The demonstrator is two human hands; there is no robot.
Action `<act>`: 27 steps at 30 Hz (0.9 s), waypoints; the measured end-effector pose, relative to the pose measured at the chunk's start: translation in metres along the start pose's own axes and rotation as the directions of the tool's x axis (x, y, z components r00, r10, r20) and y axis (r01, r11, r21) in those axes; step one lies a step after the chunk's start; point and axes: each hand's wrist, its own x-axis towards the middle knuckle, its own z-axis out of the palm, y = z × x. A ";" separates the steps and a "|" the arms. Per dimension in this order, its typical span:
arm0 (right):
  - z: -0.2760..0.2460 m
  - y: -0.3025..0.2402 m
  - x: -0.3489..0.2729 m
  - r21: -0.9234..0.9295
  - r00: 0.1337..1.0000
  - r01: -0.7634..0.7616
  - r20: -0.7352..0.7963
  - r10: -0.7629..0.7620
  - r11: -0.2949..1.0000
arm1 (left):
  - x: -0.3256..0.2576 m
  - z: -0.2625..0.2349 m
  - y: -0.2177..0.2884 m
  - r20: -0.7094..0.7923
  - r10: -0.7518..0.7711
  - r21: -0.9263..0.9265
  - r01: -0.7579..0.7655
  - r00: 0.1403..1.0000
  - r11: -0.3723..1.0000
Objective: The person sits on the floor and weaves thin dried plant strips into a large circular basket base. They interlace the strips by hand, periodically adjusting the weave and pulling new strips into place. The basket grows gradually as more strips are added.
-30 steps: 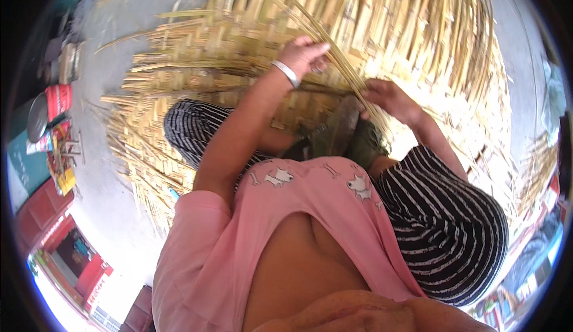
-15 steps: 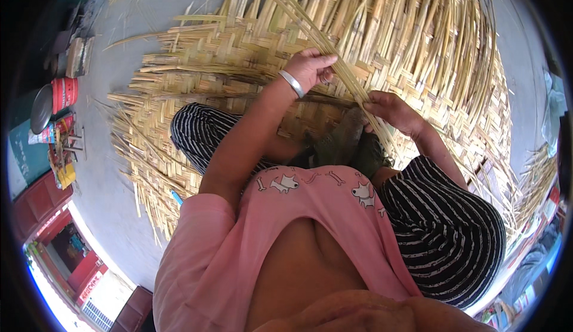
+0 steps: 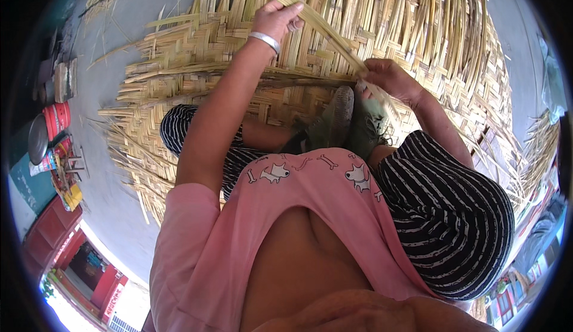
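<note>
Our left hand (image 3: 276,20) pinches a long bamboo strip (image 3: 325,30) that slants down to our right hand (image 3: 388,78), closed on its lower end. Under both spreads the woven bamboo mat (image 3: 197,51). Far left stands a red bucket (image 3: 58,118), contents unclear.

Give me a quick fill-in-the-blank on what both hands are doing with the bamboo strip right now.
1. The left hand and right hand both grip one long pale bamboo ____.
2. The left wrist wears a silver ____.
3. The person sits on a large woven bamboo ____.
4. The trousers are black with white ____.

Missing words: strip; bangle; mat; stripes
</note>
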 end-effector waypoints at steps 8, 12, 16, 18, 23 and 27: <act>-0.038 0.019 0.003 -0.089 0.846 0.018 -0.530 -0.062 0.996 | 0.069 0.027 0.016 0.124 -0.123 0.513 0.042 0.985 0.857; -0.057 0.042 -0.001 0.063 0.806 0.079 -0.591 -0.027 0.995 | 0.123 0.024 -0.028 0.143 -0.129 0.778 -0.031 0.981 0.627; -0.063 0.066 -0.008 0.208 0.801 0.126 -0.599 0.024 0.970 | 0.144 0.023 -0.048 0.228 -0.205 0.790 -0.058 0.952 0.611; -0.069 0.082 -0.011 0.261 0.813 0.165 -0.582 0.019 0.951 | 0.117 0.030 -0.024 0.325 -0.157 0.805 -0.185 0.933 0.564; -0.074 0.101 -0.022 0.291 0.810 0.177 -0.586 0.028 0.940 | 0.067 0.030 0.000 0.351 -0.326 0.789 -0.090 0.878 0.608; -0.071 0.104 -0.025 0.301 0.823 0.182 -0.568 0.023 0.936 | 0.055 0.021 -0.017 0.341 -0.244 0.771 -0.121 0.908 0.626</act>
